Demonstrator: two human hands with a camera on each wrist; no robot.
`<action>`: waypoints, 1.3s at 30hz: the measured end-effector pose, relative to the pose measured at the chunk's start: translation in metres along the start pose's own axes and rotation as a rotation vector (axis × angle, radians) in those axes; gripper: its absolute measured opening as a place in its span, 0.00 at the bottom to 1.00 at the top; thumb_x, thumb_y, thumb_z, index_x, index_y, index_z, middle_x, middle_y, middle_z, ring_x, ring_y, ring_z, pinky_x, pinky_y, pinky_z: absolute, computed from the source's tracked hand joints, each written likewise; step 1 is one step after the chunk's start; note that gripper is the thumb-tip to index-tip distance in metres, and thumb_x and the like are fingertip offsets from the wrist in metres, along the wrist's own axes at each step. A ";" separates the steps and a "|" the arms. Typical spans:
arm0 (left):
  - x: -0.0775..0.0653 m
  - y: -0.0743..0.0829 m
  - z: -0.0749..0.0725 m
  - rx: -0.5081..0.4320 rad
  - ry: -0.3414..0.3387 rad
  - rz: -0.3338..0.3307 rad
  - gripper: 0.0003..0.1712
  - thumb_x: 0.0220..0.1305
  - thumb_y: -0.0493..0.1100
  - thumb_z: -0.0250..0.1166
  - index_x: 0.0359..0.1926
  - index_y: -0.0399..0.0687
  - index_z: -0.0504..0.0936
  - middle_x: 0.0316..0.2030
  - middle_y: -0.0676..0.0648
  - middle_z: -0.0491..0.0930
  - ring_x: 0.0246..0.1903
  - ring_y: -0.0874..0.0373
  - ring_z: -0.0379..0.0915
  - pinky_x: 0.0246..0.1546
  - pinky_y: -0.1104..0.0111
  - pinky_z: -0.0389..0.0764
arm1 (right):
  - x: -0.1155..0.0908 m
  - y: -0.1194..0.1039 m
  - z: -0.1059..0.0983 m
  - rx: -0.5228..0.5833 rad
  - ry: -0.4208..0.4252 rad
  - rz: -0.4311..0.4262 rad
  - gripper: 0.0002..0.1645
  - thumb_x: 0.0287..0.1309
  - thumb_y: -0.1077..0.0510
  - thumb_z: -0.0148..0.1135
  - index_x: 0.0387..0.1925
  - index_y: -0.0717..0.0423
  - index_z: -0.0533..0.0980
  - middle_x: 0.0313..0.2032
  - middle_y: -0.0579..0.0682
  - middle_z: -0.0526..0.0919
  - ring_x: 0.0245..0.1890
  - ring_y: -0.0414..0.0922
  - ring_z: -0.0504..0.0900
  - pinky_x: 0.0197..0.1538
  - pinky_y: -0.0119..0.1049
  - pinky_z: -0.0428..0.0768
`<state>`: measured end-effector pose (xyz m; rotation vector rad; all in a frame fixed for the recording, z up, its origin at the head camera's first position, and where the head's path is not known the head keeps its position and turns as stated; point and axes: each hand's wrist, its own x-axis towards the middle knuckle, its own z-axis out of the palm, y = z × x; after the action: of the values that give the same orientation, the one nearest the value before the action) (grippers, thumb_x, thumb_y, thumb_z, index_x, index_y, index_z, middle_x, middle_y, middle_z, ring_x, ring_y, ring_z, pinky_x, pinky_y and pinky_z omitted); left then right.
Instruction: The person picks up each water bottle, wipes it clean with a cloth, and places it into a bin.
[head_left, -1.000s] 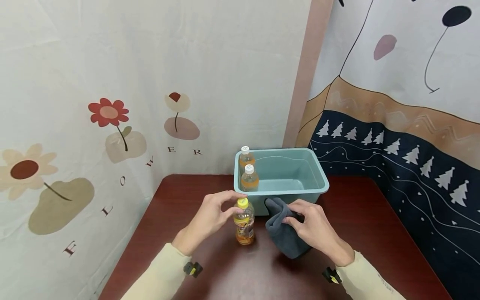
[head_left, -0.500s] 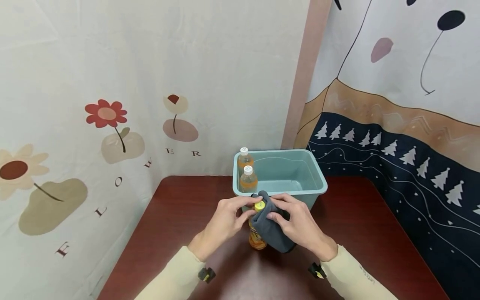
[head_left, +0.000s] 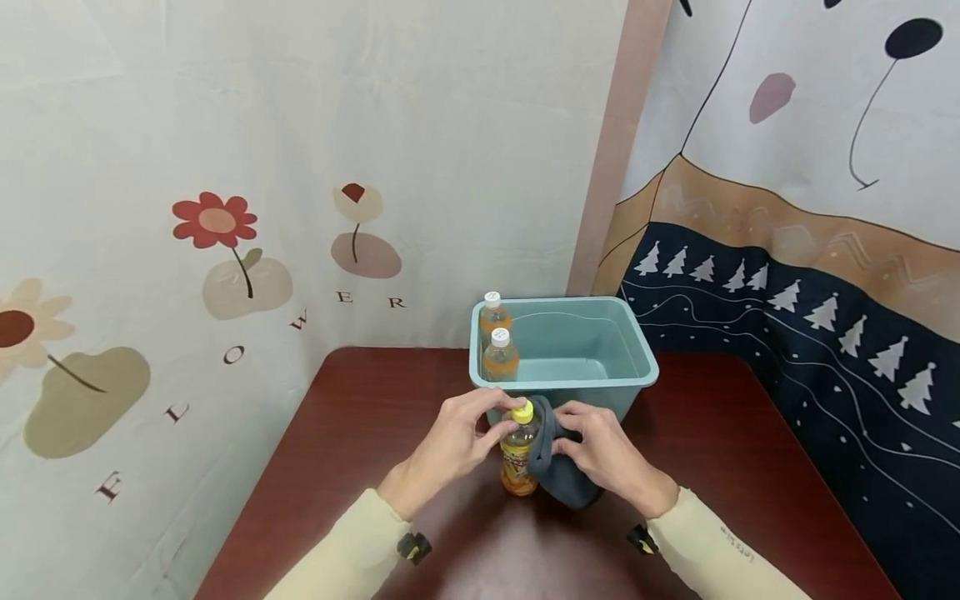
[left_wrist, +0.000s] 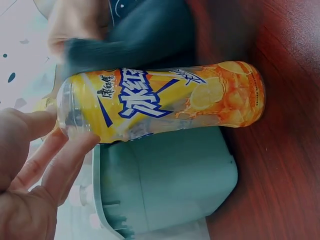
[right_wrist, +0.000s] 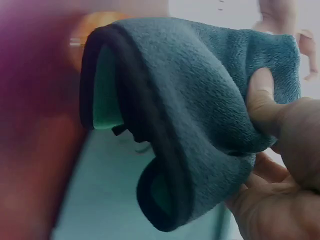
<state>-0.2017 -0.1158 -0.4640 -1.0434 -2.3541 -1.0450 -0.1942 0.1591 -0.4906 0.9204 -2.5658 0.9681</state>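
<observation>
A plastic bottle [head_left: 519, 461] with a yellow cap and an orange-and-yellow label stands upright on the table. My left hand [head_left: 459, 433] pinches it at the cap between thumb and fingers; the left wrist view shows the label of the bottle [left_wrist: 165, 100] facing that camera. In my right hand [head_left: 611, 446] is a dark grey folded cloth [head_left: 566, 477], gripped between thumb and fingers and held against the bottle's right side. The right wrist view shows the cloth [right_wrist: 200, 85] draped in a fold, hiding most of the bottle behind it.
Just behind the bottle stands a light blue plastic bin [head_left: 577, 385]. Two white-capped bottles stand along its left side, a nearer bottle [head_left: 500, 358] and a farther bottle [head_left: 494, 315]. The dark red table [head_left: 390, 400] meets printed wall hangings at its back and right.
The left hand and bottle have shifted right, and the right hand has brought the cloth against the bottle. Half a second ago the cloth covered more of the bottle's neck and front.
</observation>
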 end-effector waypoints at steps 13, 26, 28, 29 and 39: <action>0.004 0.001 -0.003 -0.021 -0.039 -0.015 0.17 0.75 0.38 0.82 0.61 0.49 0.91 0.56 0.49 0.94 0.54 0.55 0.92 0.58 0.60 0.94 | -0.015 0.033 0.051 -0.071 -0.235 0.099 0.17 0.64 0.71 0.84 0.52 0.54 0.95 0.43 0.49 0.93 0.46 0.45 0.95 0.44 0.33 0.90; 0.006 0.002 -0.006 -0.024 -0.060 -0.051 0.15 0.75 0.38 0.82 0.59 0.50 0.92 0.58 0.50 0.96 0.53 0.57 0.93 0.59 0.61 0.94 | -0.003 -0.001 0.001 0.018 -0.003 0.070 0.17 0.66 0.63 0.87 0.55 0.52 0.96 0.47 0.44 0.96 0.48 0.44 0.95 0.49 0.37 0.93; 0.007 0.002 -0.006 -0.025 -0.065 -0.053 0.14 0.75 0.38 0.82 0.57 0.50 0.92 0.59 0.50 0.96 0.54 0.57 0.93 0.58 0.63 0.94 | 0.001 -0.009 -0.007 0.023 0.051 0.057 0.19 0.63 0.63 0.89 0.55 0.54 0.96 0.47 0.45 0.96 0.48 0.44 0.95 0.48 0.36 0.93; 0.007 0.002 -0.006 -0.026 -0.065 -0.050 0.13 0.74 0.38 0.82 0.56 0.51 0.92 0.59 0.51 0.96 0.54 0.57 0.94 0.56 0.63 0.93 | 0.004 -0.013 -0.010 0.023 0.078 0.043 0.20 0.62 0.63 0.89 0.55 0.55 0.96 0.48 0.45 0.96 0.48 0.44 0.95 0.49 0.37 0.94; 0.009 0.001 -0.007 -0.033 -0.067 -0.051 0.13 0.73 0.35 0.83 0.54 0.50 0.92 0.57 0.50 0.97 0.54 0.56 0.94 0.50 0.68 0.90 | 0.020 -0.032 -0.018 -0.038 0.066 0.009 0.24 0.59 0.59 0.91 0.56 0.60 0.95 0.51 0.51 0.93 0.50 0.47 0.94 0.54 0.42 0.96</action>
<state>-0.2069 -0.1162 -0.4544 -1.0510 -2.4360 -1.0862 -0.1896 0.1430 -0.4522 0.8539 -2.5264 0.9330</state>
